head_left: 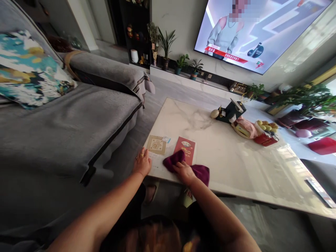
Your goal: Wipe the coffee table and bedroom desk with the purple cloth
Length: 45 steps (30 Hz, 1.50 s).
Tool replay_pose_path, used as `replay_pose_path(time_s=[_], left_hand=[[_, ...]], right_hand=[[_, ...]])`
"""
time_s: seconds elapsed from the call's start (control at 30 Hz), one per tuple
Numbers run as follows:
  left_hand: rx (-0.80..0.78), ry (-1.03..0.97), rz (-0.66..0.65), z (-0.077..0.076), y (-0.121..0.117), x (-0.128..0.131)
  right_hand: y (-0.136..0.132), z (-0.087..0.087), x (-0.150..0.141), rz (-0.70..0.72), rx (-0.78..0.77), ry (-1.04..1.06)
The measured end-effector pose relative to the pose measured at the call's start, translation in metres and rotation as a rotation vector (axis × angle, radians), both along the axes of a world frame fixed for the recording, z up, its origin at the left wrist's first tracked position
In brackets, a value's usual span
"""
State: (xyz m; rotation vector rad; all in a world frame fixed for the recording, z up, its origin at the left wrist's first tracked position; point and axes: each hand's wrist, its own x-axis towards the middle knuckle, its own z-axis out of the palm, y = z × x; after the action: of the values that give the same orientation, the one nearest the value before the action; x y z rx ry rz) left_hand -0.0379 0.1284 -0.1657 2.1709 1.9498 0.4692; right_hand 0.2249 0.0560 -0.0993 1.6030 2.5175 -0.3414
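My right hand [184, 172] presses down on a dark magenta cloth [201, 172] lying on the near corner of a white marble coffee table [236, 164]. The cloth partly covers a red card [186, 147] under the table's glass top. My left hand [142, 163], with a ring on one finger, rests flat on the table's near left edge, fingers apart, holding nothing. A beige patterned card [156, 144] lies just beyond that hand.
A grey sofa [65, 140] with a colourful cushion [28, 70] stands to the left. At the table's far side sit a black holder [231, 112], a pink bag [245, 126], fruit [266, 125] and a red tin [266, 139]. A remote [319, 191] lies at right. Potted plants and a TV [257, 31] line the far wall.
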Motion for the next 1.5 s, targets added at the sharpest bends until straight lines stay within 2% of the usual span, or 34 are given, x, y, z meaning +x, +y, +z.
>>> replay_pose_path(time_s=[0.07,0.13,0.23,0.3,0.37,0.5,0.57,0.63,0.67,0.73,0.8,0.9,1.0,1.1,1.2,1.3,1.37,1.43,1.5], left_hand=[[0.002,0.008,0.002,0.002,0.000,0.000],[0.006,0.014,0.000,0.004,0.000,0.000],[0.013,0.019,-0.001,0.007,-0.001,-0.001],[0.017,0.020,0.005,0.007,-0.002,-0.001],[0.019,0.015,0.008,0.007,-0.002,-0.001],[0.015,-0.008,0.004,0.005,-0.003,-0.001],[0.007,-0.019,0.008,0.003,-0.003,-0.001],[-0.001,-0.026,0.014,0.002,-0.002,-0.001],[-0.004,-0.027,0.016,0.002,-0.002,-0.001],[-0.006,-0.026,0.014,0.002,-0.002,-0.001],[-0.001,-0.019,0.007,0.001,-0.002,-0.001],[0.021,0.009,-0.011,-0.004,0.001,-0.003],[0.063,0.039,-0.023,-0.010,0.005,-0.006],[0.108,0.050,-0.044,-0.014,0.009,-0.008],[0.140,0.045,-0.059,-0.016,0.012,-0.009],[0.167,0.054,-0.069,-0.018,0.013,-0.010],[0.188,0.063,-0.077,-0.020,0.014,-0.011],[0.207,0.071,-0.093,-0.021,0.014,-0.011],[0.220,0.084,-0.114,-0.021,0.015,-0.012]], right_hand=[[0.018,-0.001,-0.038,0.052,0.012,0.013],[0.027,0.000,-0.061,0.063,0.021,0.027],[0.025,0.006,-0.061,0.051,0.016,0.030],[0.013,0.013,-0.034,0.038,0.003,0.022],[-0.009,0.020,0.011,-0.007,-0.015,0.019],[-0.072,0.033,0.125,-0.276,-0.076,0.002],[-0.099,0.034,0.171,-0.426,-0.079,-0.037],[-0.113,0.031,0.195,-0.503,-0.055,-0.057],[-0.113,0.027,0.197,-0.504,-0.034,-0.061],[-0.100,0.017,0.183,-0.452,0.009,-0.058],[-0.072,0.006,0.150,-0.366,0.040,-0.044],[-0.015,-0.004,0.081,-0.183,0.084,-0.024],[0.047,-0.005,0.009,0.001,0.115,0.008],[0.103,-0.004,-0.054,0.051,0.142,0.046],[0.145,-0.004,-0.100,0.049,0.177,0.076],[0.175,0.000,-0.124,0.011,0.203,0.117],[0.191,0.004,-0.124,-0.017,0.204,0.146],[0.206,0.010,-0.113,-0.069,0.195,0.160],[0.220,0.016,-0.089,-0.162,0.175,0.159]])
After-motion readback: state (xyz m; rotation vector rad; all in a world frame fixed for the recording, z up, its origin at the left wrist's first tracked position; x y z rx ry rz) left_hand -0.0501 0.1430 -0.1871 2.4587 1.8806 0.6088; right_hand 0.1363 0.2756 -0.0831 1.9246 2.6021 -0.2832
